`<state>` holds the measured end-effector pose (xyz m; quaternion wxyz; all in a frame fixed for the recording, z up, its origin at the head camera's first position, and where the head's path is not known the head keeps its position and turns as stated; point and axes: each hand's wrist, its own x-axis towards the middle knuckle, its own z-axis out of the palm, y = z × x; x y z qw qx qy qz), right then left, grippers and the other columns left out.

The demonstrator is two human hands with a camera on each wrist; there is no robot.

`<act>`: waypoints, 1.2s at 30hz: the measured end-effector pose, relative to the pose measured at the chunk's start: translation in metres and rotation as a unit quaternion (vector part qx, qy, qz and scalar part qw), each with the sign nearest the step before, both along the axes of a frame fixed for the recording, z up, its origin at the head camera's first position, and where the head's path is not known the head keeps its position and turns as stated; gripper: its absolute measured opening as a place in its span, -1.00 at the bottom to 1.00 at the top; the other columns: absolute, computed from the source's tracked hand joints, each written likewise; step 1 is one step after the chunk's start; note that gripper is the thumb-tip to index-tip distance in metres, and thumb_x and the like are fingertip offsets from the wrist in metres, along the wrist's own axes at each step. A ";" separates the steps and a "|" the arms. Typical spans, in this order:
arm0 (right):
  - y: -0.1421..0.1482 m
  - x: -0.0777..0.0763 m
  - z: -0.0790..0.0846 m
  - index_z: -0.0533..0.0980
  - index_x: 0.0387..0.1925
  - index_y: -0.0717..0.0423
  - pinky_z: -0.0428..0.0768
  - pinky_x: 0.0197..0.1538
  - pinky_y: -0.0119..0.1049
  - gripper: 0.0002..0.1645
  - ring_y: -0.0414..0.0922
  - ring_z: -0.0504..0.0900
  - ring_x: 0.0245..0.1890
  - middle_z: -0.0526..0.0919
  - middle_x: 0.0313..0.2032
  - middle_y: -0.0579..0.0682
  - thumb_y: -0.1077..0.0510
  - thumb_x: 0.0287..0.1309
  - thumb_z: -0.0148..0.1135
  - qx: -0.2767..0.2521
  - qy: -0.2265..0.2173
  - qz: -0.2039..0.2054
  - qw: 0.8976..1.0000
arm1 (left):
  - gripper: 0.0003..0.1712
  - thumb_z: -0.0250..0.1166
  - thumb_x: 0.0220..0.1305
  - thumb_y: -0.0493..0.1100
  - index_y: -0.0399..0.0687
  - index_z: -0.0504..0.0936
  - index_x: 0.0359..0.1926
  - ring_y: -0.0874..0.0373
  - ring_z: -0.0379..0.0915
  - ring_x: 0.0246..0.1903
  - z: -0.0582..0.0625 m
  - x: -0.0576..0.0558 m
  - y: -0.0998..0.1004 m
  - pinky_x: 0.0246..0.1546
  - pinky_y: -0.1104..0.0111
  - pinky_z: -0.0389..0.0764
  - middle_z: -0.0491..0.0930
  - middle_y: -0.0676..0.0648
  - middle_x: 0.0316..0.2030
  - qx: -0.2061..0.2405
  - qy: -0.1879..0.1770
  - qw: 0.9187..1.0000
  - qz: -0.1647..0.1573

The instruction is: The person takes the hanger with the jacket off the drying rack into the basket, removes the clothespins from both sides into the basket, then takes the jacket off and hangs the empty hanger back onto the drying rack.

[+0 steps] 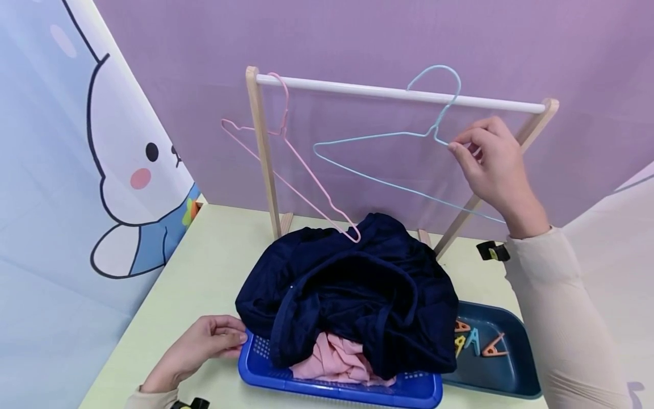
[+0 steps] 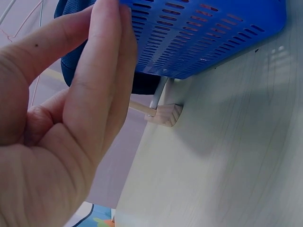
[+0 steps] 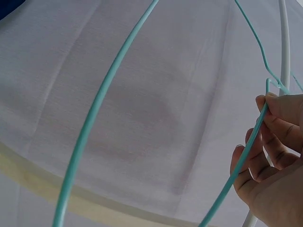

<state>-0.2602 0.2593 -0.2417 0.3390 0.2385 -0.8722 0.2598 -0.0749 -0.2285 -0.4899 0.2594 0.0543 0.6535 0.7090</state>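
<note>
My right hand [image 1: 493, 159] pinches a light blue wire hanger [image 1: 378, 135] near its neck, between thumb and fingertips. The hanger's hook loops over the white rail [image 1: 347, 87] of a small clothes rack; in the right wrist view its teal-looking wire [image 3: 102, 99] runs past the hand [image 3: 274, 146]. Low on the left, my left hand [image 1: 204, 346] holds the left rim of a blue plastic basket [image 1: 337, 392] with its fingertips. A dark navy garment [image 1: 352, 284] is heaped over the basket, with pink cloth [image 1: 332, 358] showing beneath its front.
A pink wire hanger [image 1: 306, 165] hangs at the rack's left end, its lower corner over the garment. Wooden legs [image 1: 265, 159] hold up the rack. Right of the basket, a dark teal tray [image 1: 490, 378] contains several coloured clothespins [image 1: 472, 341]. A purple backdrop [image 1: 357, 34] stands behind.
</note>
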 end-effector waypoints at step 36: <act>-0.008 0.012 -0.014 0.65 -0.09 0.25 0.44 -0.15 -0.05 -0.79 0.10 0.55 -0.18 0.58 -0.12 0.19 0.23 0.28 0.32 0.057 -0.093 -0.001 0.994 | -0.69 0.23 0.39 -0.35 -0.61 0.48 0.00 0.10 0.68 -0.26 0.003 -0.009 0.003 -0.20 0.23 0.72 0.69 -0.15 -0.21 -0.016 -0.009 1.000 -0.001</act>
